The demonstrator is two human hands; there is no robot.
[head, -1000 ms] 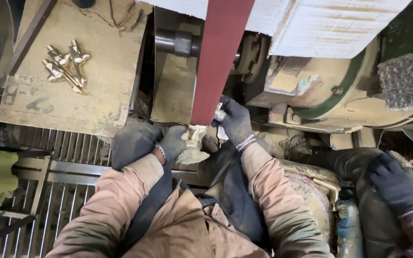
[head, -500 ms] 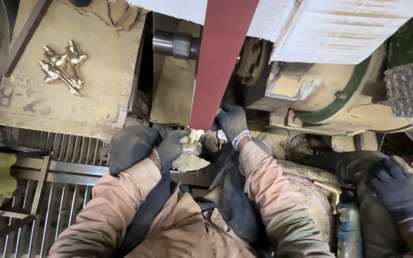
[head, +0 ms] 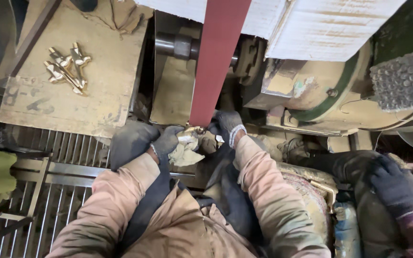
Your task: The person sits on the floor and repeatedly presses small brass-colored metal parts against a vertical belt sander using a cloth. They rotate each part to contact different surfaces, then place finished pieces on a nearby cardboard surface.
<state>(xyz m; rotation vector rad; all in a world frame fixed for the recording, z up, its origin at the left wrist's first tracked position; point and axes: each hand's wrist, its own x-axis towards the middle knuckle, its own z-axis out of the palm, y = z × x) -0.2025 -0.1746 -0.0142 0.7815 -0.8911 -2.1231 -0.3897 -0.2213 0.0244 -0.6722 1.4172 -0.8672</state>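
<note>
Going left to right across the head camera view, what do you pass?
Brass fittings on the worn board → left hand holding a rag → red sanding belt → right hand → another person's gloved hand.

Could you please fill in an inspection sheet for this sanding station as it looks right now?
Surface: dusty board on the left, metal grating below it.
Job's things: small brass part held against the lower end of the red sanding belt, with a rag beneath it.
Clutter: pile of brass fittings on the board.
Hands: gloved left hand holds the rag and part; gloved right hand steadies the part at the belt.
Cables: nothing seen.
Surroundings: green machine housing; another person's gloved hand lower right.
</note>
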